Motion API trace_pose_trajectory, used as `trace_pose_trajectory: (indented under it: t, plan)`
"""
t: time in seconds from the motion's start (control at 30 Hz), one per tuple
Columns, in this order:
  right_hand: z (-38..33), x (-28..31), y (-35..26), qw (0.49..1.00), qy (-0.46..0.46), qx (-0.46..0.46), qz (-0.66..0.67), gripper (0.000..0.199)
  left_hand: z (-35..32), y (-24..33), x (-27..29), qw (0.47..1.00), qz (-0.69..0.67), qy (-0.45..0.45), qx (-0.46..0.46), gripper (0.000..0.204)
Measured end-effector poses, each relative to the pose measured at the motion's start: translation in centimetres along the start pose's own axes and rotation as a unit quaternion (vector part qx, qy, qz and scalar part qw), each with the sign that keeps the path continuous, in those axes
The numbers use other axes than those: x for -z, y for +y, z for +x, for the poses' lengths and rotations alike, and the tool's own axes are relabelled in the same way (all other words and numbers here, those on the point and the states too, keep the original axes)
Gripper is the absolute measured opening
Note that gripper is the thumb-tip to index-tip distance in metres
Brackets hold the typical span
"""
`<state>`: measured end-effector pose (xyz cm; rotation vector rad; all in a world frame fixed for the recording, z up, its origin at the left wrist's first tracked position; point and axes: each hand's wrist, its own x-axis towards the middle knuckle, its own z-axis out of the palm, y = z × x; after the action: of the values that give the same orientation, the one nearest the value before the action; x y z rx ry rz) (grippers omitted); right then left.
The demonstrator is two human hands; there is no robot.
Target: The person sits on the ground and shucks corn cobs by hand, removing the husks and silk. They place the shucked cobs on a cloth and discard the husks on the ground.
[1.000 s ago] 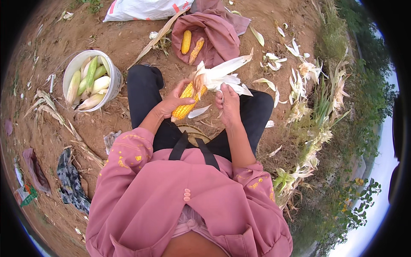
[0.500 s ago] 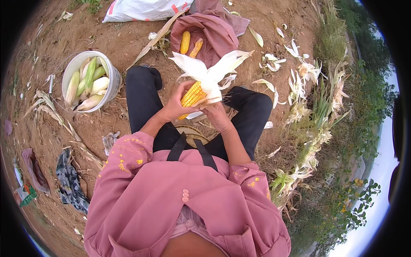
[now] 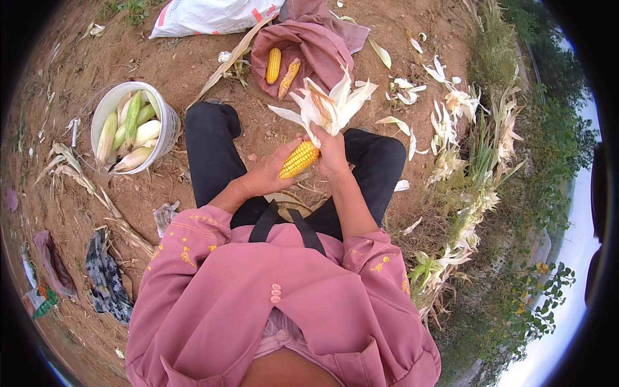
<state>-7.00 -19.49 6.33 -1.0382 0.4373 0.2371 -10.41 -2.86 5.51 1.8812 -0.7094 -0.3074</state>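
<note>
Between my knees I hold a yellow ear of corn [image 3: 299, 160], its kernels bare and its tip slanting down toward me. My left hand [image 3: 269, 171] wraps the cob from the left. At the base of the ear, my right hand [image 3: 331, 152] is closed round the pale husk [image 3: 329, 109], whose leaves fan out away from me. Just beyond, a pinkish-brown sack [image 3: 324, 51] lies with its mouth spread, holding one full bare ear [image 3: 273, 65] and one patchy ear [image 3: 289, 78].
A white bucket [image 3: 169, 132] of unhusked corn [image 3: 133, 119] stands on the soil at the left. A white sack [image 3: 213, 16] lies at the far side. Stripped husks [image 3: 445, 129] litter the right, beside a strip of plants. Cloths [image 3: 106, 274] lie at the lower left.
My right hand has shifted up from beneath the ear onto the husk. The husk leaves are now gathered in it, and more of the cob's base shows.
</note>
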Motion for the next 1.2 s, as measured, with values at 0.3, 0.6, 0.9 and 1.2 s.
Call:
trace_pose_trajectory:
  t: [0.3, 0.6, 0.9, 1.2]
  plan:
    - [1.1, -2.1, -2.5, 0.989, 0.08, -0.018, 0.124, 0.03, 0.5, 2.4, 0.2, 0.983, -0.113, -0.001, 0.147, 0.078]
    - [1.1, -2.8, -3.9, 0.972, 0.085, 0.038, 0.214, 0.026, 1.4, 2.6, -1.1, 0.93, -0.336, 0.078, 0.127, 0.076]
    - [2.3, -3.3, -5.8, 0.921, 0.033, 0.035, 0.387, 0.025, 2.3, 4.5, -2.9, 0.543, -0.826, 0.057, 0.141, 0.037]
    - [-2.0, 15.0, -13.6, 0.844, 0.133, 0.287, 0.433, 0.06, 1.5, 2.1, -0.2, 0.554, -0.789, 0.176, 0.199, 0.047]
